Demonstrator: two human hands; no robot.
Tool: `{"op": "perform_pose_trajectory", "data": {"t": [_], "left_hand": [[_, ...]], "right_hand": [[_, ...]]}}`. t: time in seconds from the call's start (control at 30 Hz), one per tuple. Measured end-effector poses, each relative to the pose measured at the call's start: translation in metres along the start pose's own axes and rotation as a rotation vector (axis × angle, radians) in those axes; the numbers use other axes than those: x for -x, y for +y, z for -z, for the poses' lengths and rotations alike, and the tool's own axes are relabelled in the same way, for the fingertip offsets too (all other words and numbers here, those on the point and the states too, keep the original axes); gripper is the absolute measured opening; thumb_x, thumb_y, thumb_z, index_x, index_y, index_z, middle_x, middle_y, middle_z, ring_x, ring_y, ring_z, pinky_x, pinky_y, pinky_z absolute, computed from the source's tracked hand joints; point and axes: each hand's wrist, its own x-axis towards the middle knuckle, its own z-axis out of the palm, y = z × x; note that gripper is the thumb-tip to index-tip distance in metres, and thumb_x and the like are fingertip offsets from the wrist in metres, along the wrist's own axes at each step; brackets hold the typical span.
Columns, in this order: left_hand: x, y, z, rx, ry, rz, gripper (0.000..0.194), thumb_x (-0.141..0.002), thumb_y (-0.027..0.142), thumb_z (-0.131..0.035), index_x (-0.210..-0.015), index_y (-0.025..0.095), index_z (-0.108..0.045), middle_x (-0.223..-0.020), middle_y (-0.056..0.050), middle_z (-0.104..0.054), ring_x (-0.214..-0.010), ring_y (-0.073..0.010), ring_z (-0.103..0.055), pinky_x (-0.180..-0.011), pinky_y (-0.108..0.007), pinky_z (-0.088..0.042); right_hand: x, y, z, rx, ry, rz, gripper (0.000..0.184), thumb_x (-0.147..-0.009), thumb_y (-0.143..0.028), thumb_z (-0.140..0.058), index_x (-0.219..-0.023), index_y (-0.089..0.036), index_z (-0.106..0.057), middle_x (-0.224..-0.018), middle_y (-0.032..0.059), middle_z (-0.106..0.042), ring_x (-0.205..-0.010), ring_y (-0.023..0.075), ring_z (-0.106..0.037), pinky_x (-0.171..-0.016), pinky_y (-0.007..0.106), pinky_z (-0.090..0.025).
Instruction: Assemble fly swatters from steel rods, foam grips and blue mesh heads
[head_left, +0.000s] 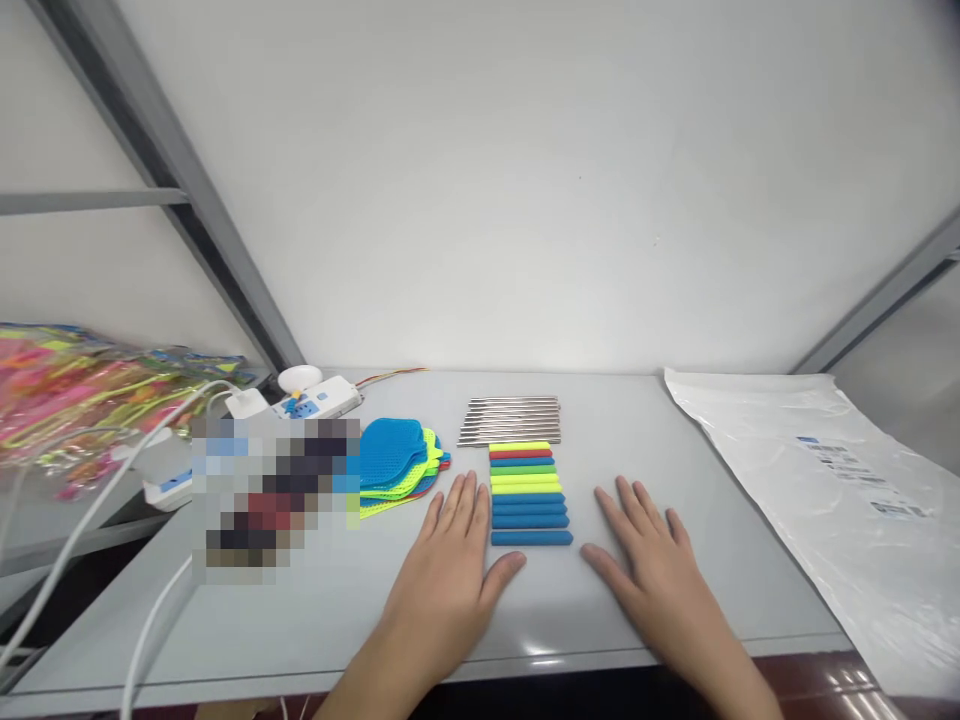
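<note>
My left hand (454, 565) lies flat on the table, fingers stretched forward, just left of a column of coloured plastic sticks (529, 508). Across from it, my right hand (656, 560) rests palm down with fingers spread and holds nothing. The sticks lie side by side in blue, yellow, green and red; the nearest blue one (531, 538) is a little apart from the others. Behind them sits a row of thin silver metal rods (514, 420). Left of my left hand is a stack of perforated blue and yellow-green paddle-shaped pieces (390, 460), like fly swatter heads.
A white plastic mailing bag (840, 500) covers the table's right side. At the left stand a power strip (322, 400), white cables (142, 440) and a pixelated patch (274, 490). Bagged colourful goods (97, 390) lie farther left. A white wall (525, 200) rises behind.
</note>
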Motion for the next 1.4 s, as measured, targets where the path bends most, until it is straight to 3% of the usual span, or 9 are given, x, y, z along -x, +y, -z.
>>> {"op": "perform_pose_trajectory", "data": {"t": [0.1, 0.2, 0.37, 0.53, 0.67, 0.83, 1.13, 1.27, 1.4], "left_hand": [[0.001, 0.002, 0.005, 0.043, -0.038, 0.000, 0.080, -0.095, 0.064, -0.024, -0.152, 0.009, -0.023, -0.159, -0.013, -0.010, -0.148, -0.0302, -0.009, -0.119, -0.050, -0.017], [0.002, 0.004, 0.009, 0.092, -0.061, 0.008, 0.082, -0.094, 0.065, -0.023, -0.152, 0.007, -0.023, -0.158, -0.014, -0.010, -0.147, -0.0307, -0.007, -0.120, -0.050, -0.014], [0.005, 0.002, 0.006, 0.180, -0.045, -0.002, 0.082, -0.094, 0.066, -0.021, -0.153, 0.008, -0.021, -0.159, -0.014, -0.009, -0.148, -0.0301, -0.003, -0.121, -0.049, -0.011], [0.010, 0.001, -0.002, 0.234, -0.013, -0.001, 0.085, -0.093, 0.068, -0.020, -0.153, 0.008, -0.019, -0.159, -0.015, -0.009, -0.147, -0.0321, -0.002, -0.121, -0.052, -0.011], [0.013, 0.002, -0.001, 0.268, 0.022, -0.006, 0.084, -0.094, 0.067, -0.019, -0.153, 0.007, -0.020, -0.160, -0.015, -0.011, -0.148, -0.0312, -0.002, -0.121, -0.052, -0.012], [0.013, 0.001, 0.001, 0.264, 0.019, -0.009, 0.083, -0.094, 0.066, -0.023, -0.152, 0.006, -0.024, -0.159, -0.016, -0.015, -0.148, -0.0328, -0.007, -0.121, -0.052, -0.015], [0.010, -0.001, 0.014, 0.359, 0.004, 0.012, 0.069, -0.097, 0.055, -0.032, -0.152, 0.013, -0.026, -0.159, -0.012, -0.020, -0.147, -0.0306, -0.016, -0.120, -0.052, -0.021], [0.011, 0.001, 0.018, 0.424, 0.103, 0.041, 0.053, -0.096, 0.044, -0.044, -0.141, 0.017, -0.040, -0.151, -0.011, -0.039, -0.141, -0.0257, -0.032, -0.120, -0.048, -0.023], [0.013, 0.003, 0.014, 0.431, 0.179, 0.051, 0.031, -0.088, 0.034, -0.061, -0.115, 0.020, -0.053, -0.138, -0.010, -0.049, -0.132, -0.0262, -0.041, -0.112, -0.045, -0.036]], "right_hand": [[-0.007, 0.010, 0.015, -0.073, -0.082, -0.009, 0.070, -0.091, -0.065, -0.036, -0.149, -0.025, -0.036, -0.159, 0.0046, -0.024, -0.146, 0.0304, -0.020, -0.117, 0.054, -0.021], [-0.031, 0.010, 0.046, -0.184, -0.127, -0.015, 0.072, -0.089, -0.065, -0.040, -0.147, -0.022, -0.042, -0.151, 0.0070, -0.042, -0.137, 0.0302, -0.041, -0.113, 0.045, -0.034], [-0.123, -0.023, 0.092, -0.129, -0.101, 0.173, 0.060, -0.092, -0.059, -0.040, -0.134, -0.020, -0.056, -0.131, 0.0116, -0.062, -0.117, 0.0326, -0.059, -0.098, 0.046, -0.047], [-0.223, -0.065, 0.072, -0.067, -0.159, 0.425, 0.043, -0.093, -0.046, -0.042, -0.118, -0.019, -0.065, -0.113, 0.0096, -0.070, -0.100, 0.0249, -0.065, -0.086, 0.037, -0.050], [-0.263, -0.072, 0.042, -0.054, -0.257, 0.504, 0.038, -0.088, -0.042, -0.048, -0.103, -0.016, -0.070, -0.102, 0.0109, -0.071, -0.090, 0.0251, -0.066, -0.081, 0.037, -0.051], [-0.277, -0.066, 0.034, -0.041, -0.325, 0.567, 0.031, -0.086, -0.039, -0.050, -0.096, -0.020, -0.072, -0.097, 0.0076, -0.072, -0.084, 0.0231, -0.066, -0.077, 0.035, -0.051], [-0.280, -0.072, 0.035, -0.047, -0.280, 0.568, 0.016, -0.078, -0.031, -0.059, -0.081, -0.019, -0.068, -0.085, 0.0063, -0.070, -0.074, 0.0208, -0.064, -0.069, 0.031, -0.048], [-0.267, -0.066, 0.059, -0.072, -0.108, 0.486, 0.017, -0.084, -0.029, -0.053, -0.094, -0.018, -0.061, -0.077, 0.0056, -0.067, -0.066, 0.0206, -0.060, -0.062, 0.032, -0.045], [-0.224, -0.054, 0.090, -0.189, 0.219, 0.356, 0.024, -0.090, -0.032, -0.045, -0.111, -0.019, -0.049, -0.083, 0.0056, -0.064, -0.063, 0.0190, -0.058, -0.059, 0.032, -0.043]]}}
